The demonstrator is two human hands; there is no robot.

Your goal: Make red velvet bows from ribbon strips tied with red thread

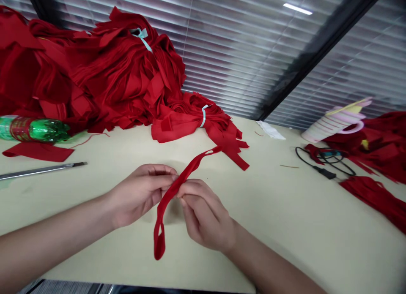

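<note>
A narrow red fabric strip runs diagonally between my hands, with a small loop hanging below them and a longer, thin end reaching up and to the right. My left hand pinches the strip from the left between thumb and fingertips. My right hand grips it just beside, with its fingers curled over the cloth. Both hands are held a little above the cream table top, and part of the strip is hidden behind my right fingers.
A large heap of cut red cloth fills the back left, beside a bundle tied with pale blue band. A green plastic bottle and long steel blade lie left; black cable, pink-white rolls and red cloth lie right.
</note>
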